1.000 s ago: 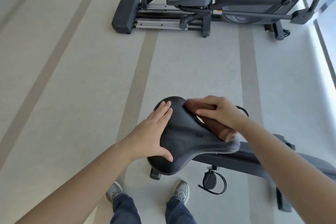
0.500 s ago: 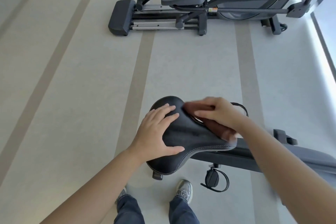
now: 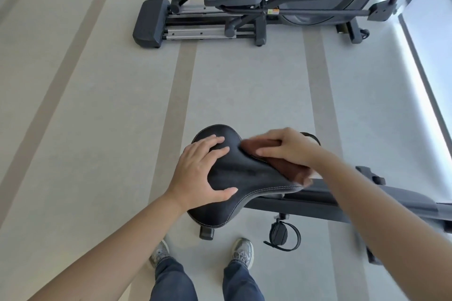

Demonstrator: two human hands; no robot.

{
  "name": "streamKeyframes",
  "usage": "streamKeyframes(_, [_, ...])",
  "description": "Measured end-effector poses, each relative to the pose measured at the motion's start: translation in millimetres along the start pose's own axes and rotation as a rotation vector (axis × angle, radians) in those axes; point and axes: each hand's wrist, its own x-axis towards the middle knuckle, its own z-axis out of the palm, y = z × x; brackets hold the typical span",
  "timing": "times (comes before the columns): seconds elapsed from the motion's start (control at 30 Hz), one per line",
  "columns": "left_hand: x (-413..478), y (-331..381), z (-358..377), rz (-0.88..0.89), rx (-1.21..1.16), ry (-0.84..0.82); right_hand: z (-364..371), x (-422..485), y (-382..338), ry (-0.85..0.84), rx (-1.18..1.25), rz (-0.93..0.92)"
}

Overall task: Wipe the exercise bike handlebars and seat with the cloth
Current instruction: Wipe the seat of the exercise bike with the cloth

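Observation:
The black padded bike seat sits below me in the middle of the view. My left hand rests flat on its left half, fingers spread and thumb along the near side. My right hand presses a folded brown cloth onto the seat's right side, fingers straight over the cloth. The cloth's lower end sticks out past my wrist at the seat's right edge. The handlebars are out of view.
The bike's dark frame runs off to the right under my right forearm, with a strapped pedal below the seat. A grey elliptical trainer stands across the top. My shoes are on the pale striped floor.
My left hand slid further onto the seat, fingers spreading and thumb moving right. My right hand and the cloth shifted slightly on the right side of the seat.

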Motion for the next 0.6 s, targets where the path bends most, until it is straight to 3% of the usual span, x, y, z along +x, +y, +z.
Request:
streamKeyframes(0.1, [-0.7, -0.9, 0.8, 0.000, 0.007, 0.006, 11.2, 23.4, -15.9, 0.028, 0.036, 0.001])
streamKeyframes(0.2, [-1.7, -1.7, 0.7, 0.011, 0.012, -0.002, 0.3, -7.8, 3.6, -0.015, 0.017, 0.028])
streamKeyframes(0.4, [-2.0, -0.2, 1.8, 0.016, 0.018, 0.006, 6.8, -74.0, 43.9, 0.337, 0.270, 0.050])
streamKeyframes(0.6, [-2.2, -1.8, 2.3, 0.032, 0.005, 0.044, 15.4, -42.6, 23.9, 0.357, 0.174, 0.174])
